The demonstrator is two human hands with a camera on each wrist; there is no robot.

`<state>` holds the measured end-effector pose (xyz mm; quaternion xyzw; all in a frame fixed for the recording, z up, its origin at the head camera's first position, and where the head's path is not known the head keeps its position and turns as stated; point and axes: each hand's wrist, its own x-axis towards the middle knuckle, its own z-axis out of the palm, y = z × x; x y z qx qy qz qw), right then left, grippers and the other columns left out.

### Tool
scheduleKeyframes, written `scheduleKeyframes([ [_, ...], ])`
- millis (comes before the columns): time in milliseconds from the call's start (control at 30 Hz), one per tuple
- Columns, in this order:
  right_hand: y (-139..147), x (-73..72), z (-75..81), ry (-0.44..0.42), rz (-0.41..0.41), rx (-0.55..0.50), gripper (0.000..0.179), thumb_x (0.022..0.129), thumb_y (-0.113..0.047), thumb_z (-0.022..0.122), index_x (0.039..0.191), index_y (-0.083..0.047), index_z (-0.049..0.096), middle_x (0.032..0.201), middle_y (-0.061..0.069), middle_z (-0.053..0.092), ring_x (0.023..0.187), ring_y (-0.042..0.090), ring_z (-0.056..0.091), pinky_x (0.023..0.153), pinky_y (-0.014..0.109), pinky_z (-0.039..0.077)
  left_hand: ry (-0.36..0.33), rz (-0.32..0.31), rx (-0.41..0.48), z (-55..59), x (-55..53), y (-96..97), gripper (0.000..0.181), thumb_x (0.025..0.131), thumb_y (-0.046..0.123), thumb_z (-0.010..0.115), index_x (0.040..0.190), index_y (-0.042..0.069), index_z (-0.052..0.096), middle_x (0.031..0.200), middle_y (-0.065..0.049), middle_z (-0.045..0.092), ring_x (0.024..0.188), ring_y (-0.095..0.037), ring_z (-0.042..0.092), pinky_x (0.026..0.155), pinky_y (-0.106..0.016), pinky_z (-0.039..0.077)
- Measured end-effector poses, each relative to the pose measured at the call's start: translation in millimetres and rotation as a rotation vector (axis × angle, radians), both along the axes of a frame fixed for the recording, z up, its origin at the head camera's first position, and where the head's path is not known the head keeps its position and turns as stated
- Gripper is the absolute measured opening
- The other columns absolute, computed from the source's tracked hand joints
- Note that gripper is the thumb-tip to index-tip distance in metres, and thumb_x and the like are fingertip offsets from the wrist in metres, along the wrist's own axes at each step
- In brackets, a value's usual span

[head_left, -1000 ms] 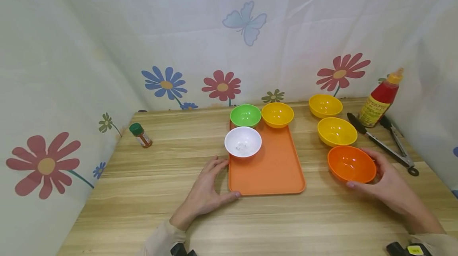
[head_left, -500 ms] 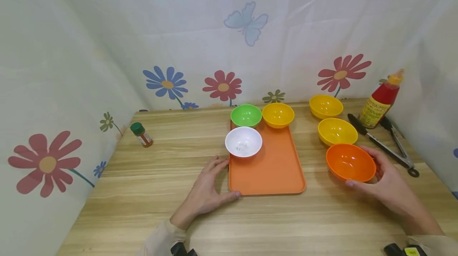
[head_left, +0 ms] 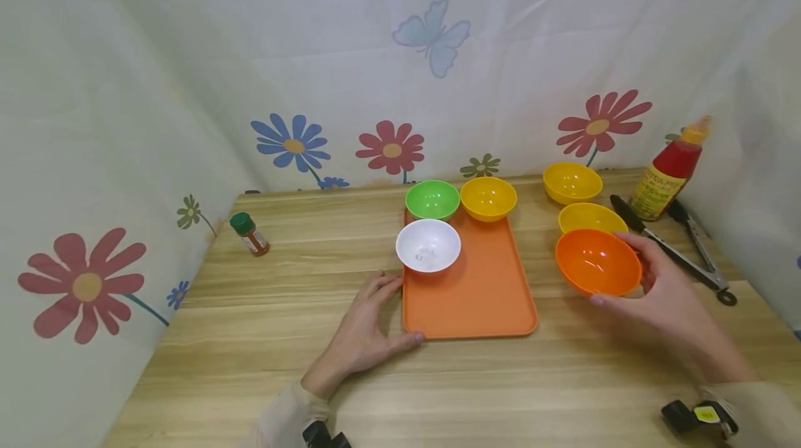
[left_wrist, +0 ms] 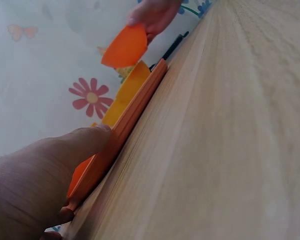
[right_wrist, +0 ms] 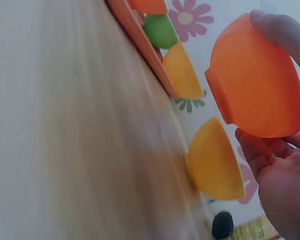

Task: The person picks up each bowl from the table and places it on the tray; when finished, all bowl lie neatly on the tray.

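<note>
My right hand point(head_left: 663, 302) holds an orange bowl point(right_wrist: 260, 80) by its right side, with the thumb on the near side. The bowl is off the table; in the head view it overlaps the front of a yellow bowl point(head_left: 591, 217). My left hand point(head_left: 359, 337) rests at the near left corner of an orange tray point(head_left: 475, 305), thumb against the near edge and fingers along the left side. On the tray are a white bowl point(head_left: 428, 246), a green bowl point(head_left: 432, 200) at the back left and another yellow bowl point(head_left: 489, 199) at the back right.
A third yellow bowl point(head_left: 572, 184) stands at the back right of the table. Beside it are a red sauce bottle point(head_left: 669, 173) and metal tongs point(head_left: 678, 253) with black tips. A green-capped spice jar point(head_left: 249, 234) stands far left. Patterned cloth point(head_left: 350, 51) hangs behind the table.
The orange bowl in my right hand has risen from the table and moved slightly left and away from me. My left hand stays at the tray corner.
</note>
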<state>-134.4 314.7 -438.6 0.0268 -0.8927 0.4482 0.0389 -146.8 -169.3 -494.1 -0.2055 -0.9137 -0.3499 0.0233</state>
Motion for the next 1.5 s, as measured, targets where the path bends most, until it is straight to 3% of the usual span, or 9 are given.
scheduleKeyframes([
  [267, -17.9, -13.8, 6.2, 0.059, 0.045, 0.005, 0.108, 0.088, -0.028, 0.098, 0.171, -0.009, 0.032, 0.161, 0.022, 0.048, 0.136, 0.035, 0.050, 0.091, -0.003, 0.040, -0.001, -0.021, 0.014, -0.2, -1.0, 1.3, 0.108, 0.080, 0.067, 0.092, 0.164, 0.009, 0.055, 0.167, -0.009, 0.051, 0.167, -0.037, 0.031, 0.132, -0.064, 0.032],
  [500, -30.1, -26.6, 13.0, 0.101, 0.102, -0.020, 0.103, 0.088, -0.025, 0.098, 0.169, -0.010, 0.036, 0.158, 0.019, 0.052, 0.128, 0.011, 0.051, 0.094, 0.000, 0.045, -0.011, -0.018, 0.004, -0.4, -0.7, 2.0, 0.108, 0.081, 0.067, 0.093, 0.164, 0.009, 0.055, 0.167, -0.007, 0.051, 0.167, -0.035, 0.030, 0.133, -0.063, 0.031],
  [800, -43.4, -41.2, 17.2, 0.063, 0.139, -0.040, 0.106, 0.091, -0.033, 0.096, 0.172, -0.010, 0.031, 0.162, 0.021, 0.047, 0.139, 0.040, 0.052, 0.094, 0.001, 0.045, -0.024, -0.011, -0.010, -1.3, -1.2, 2.7, 0.108, 0.081, 0.066, 0.092, 0.166, 0.011, 0.053, 0.169, -0.006, 0.049, 0.169, -0.034, 0.027, 0.134, -0.061, 0.029],
  [1200, -60.3, -60.5, 17.6, 0.044, 0.181, -0.046, 0.107, 0.090, -0.038, 0.096, 0.172, -0.011, 0.031, 0.165, 0.019, 0.047, 0.143, 0.042, 0.052, 0.096, 0.002, 0.043, -0.029, -0.008, -0.013, 0.7, -1.1, 2.3, 0.109, 0.081, 0.066, 0.093, 0.167, 0.012, 0.052, 0.170, -0.006, 0.049, 0.169, -0.034, 0.026, 0.135, -0.061, 0.028],
  [1300, -63.9, -64.9, 16.0, 0.022, 0.184, -0.034, 0.110, 0.089, -0.042, 0.096, 0.173, -0.013, 0.031, 0.166, 0.017, 0.047, 0.144, 0.041, 0.052, 0.106, 0.014, 0.049, -0.019, -0.013, -0.004, 1.7, -0.9, 1.7, 0.108, 0.081, 0.065, 0.093, 0.166, 0.011, 0.053, 0.168, -0.007, 0.050, 0.169, -0.036, 0.027, 0.134, -0.062, 0.029],
  [1400, -68.1, -68.7, 14.0, -0.001, 0.184, -0.026, 0.113, 0.088, -0.046, 0.096, 0.173, -0.015, 0.030, 0.167, 0.016, 0.046, 0.144, 0.040, 0.052, 0.118, 0.042, 0.054, -0.013, -0.017, 0.006, 1.8, -1.0, 0.6, 0.108, 0.081, 0.065, 0.093, 0.165, 0.010, 0.054, 0.167, -0.008, 0.051, 0.168, -0.038, 0.028, 0.133, -0.065, 0.030],
  [1500, -73.5, -72.0, 12.1, -0.022, 0.189, -0.039, 0.116, 0.086, -0.048, 0.097, 0.174, -0.015, 0.029, 0.168, 0.017, 0.046, 0.144, 0.041, 0.052, 0.120, 0.066, 0.049, -0.013, -0.013, 0.004, 2.0, -1.2, -0.4, 0.108, 0.081, 0.066, 0.093, 0.165, 0.010, 0.054, 0.167, -0.007, 0.051, 0.168, -0.037, 0.028, 0.133, -0.064, 0.030],
])
